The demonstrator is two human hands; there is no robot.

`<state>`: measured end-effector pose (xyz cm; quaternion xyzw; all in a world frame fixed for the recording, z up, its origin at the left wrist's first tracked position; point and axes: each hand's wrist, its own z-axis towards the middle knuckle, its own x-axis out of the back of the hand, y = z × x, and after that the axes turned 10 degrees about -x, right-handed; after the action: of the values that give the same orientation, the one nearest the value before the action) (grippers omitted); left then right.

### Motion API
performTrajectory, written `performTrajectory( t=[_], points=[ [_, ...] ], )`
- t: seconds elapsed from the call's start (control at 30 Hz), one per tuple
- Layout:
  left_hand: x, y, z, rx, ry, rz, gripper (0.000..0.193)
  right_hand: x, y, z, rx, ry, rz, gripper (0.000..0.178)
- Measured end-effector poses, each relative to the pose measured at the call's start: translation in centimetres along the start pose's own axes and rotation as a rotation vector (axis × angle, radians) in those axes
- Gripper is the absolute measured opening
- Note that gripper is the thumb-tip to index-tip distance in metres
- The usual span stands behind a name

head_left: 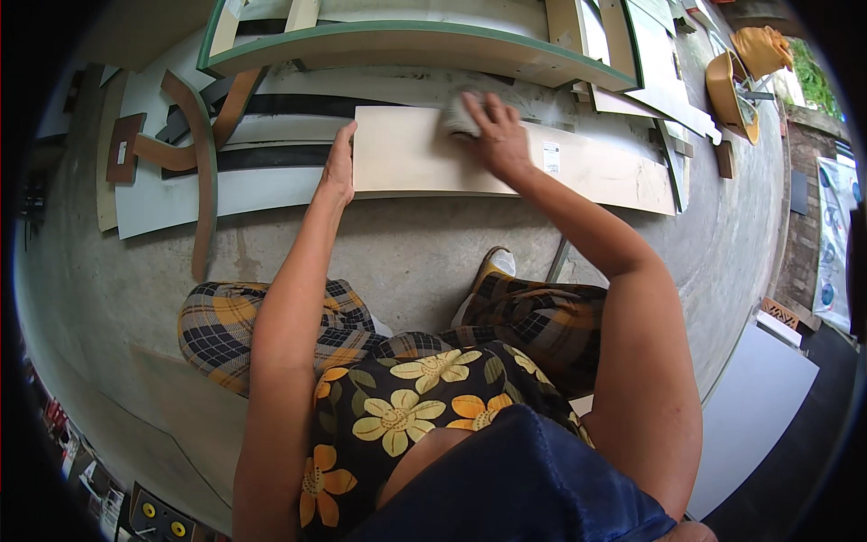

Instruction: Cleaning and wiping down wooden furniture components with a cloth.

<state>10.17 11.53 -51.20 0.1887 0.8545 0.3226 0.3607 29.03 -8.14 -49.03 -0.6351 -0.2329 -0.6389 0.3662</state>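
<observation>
A long pale wooden board with a white label lies across in front of me. My left hand grips its left end, thumb at the upper corner. On the board's top face my right hand presses a whitish-grey rag or pad, between the far edge and the label. Motion blurs the pad, so its exact kind is unclear. The fingers of my right hand bend over it, slightly apart. The board rests on a stack of other panels.
Beyond the board stands a green-edged wooden frame. Curved brown strips lie at left over white panels. A tan chair-like object is at far right. A pale panel lies at lower right. My shod foot rests on the concrete floor.
</observation>
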Motion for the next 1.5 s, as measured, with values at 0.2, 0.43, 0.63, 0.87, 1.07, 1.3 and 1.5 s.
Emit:
performTrajectory(
  t=[0.2,0.43,0.63,0.87,1.07,1.3,1.5],
  points=[
    [0.3,-1.1,0.2,-0.001,0.045,0.056,0.076,1.5,14.3,-5.2,-0.651,-0.018,-0.143,0.073],
    [0.4,-0.9,0.6,0.001,0.036,0.04,0.071,2.9,18.3,-7.7,-1.121,-0.033,-0.156,0.086],
    [-0.4,-1.0,1.2,-0.014,0.0,0.032,0.072,3.7,22.3,-7.4,-0.875,-0.027,-0.038,0.073],
    [0.5,-0.4,1.0,0.033,0.071,-0.01,0.087,5.7,3.2,2.9,-0.348,0.099,0.175,0.065],
    [-0.3,0.9,0.6,0.075,0.059,-0.064,0.115,-0.3,-8.4,2.5,0.119,0.035,0.266,0.052],
    [-0.6,0.6,-0.4,0.077,0.06,-0.009,0.117,0.1,-10.6,-2.2,0.318,-0.165,0.31,0.044],
    [0.0,0.4,0.6,0.111,0.062,-0.04,0.116,1.3,-4.6,-6.1,0.171,-0.202,0.25,0.061]
  ],
)
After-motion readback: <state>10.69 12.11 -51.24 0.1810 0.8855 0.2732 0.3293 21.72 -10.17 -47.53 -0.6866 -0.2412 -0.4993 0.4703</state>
